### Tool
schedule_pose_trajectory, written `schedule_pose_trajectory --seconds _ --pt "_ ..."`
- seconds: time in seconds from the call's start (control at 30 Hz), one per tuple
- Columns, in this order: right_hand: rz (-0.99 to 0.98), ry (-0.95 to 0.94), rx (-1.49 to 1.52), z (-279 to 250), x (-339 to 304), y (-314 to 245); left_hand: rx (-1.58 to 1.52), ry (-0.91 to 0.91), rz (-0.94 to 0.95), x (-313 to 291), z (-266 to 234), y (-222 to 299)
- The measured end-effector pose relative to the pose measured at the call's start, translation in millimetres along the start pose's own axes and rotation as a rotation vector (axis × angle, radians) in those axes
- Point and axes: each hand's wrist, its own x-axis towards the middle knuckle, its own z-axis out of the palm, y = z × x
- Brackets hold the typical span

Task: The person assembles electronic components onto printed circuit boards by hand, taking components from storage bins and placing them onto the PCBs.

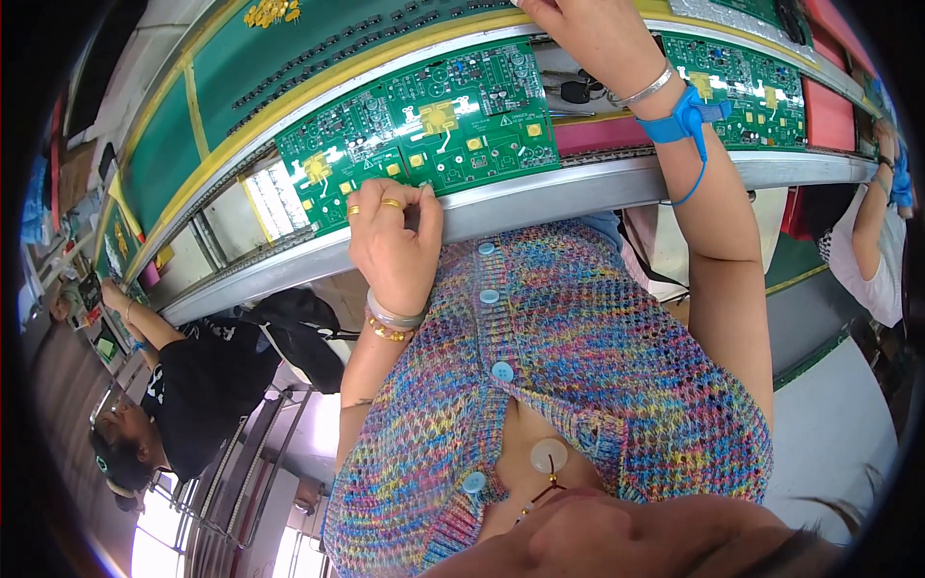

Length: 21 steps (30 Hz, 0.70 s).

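A green circuit board panel (pixel 472 120) lies on the conveyor rails in front of me, with small parts and yellow square patches on it. At its near edge, my left hand (pixel 397 241) is closed, thumb and index finger pinched together over the board. Whatever sits between those fingertips is too small to make out. My right hand (pixel 588 34) reaches across to the far side, next to rows of small black components (pixel 371 39). Its fingers run past the upper edge of the picture, so their hold is hidden. A blue wrist strap (pixel 686 116) with a cord circles my right wrist.
Another green board (pixel 737 91) rests on the rails to the right. A metal rail (pixel 501 207) runs along the near side. Yellow parts (pixel 273 12) are heaped at the far left. One person (pixel 207 385) works at left; another person's arm (pixel 872 217) shows at right.
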Motion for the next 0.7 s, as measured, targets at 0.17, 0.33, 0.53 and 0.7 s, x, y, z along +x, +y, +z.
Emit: schedule_pose_trajectory --seconds 0.17,0.33,0.53,0.7 --pt "-0.023 0.032 -0.004 -9 -5 -10 0.026 -0.066 -0.014 10 -12 0" --pt "0.07 0.031 0.109 -5 -24 -27 0.031 0.006 0.112 94 -44 -31" --pt "0.102 -0.114 0.109 11 -46 -70 0.06 0.051 0.185 211 -13 -122" --pt "0.112 -0.187 0.088 23 -40 -89 -0.02 -0.123 0.085 230 -2 -138"
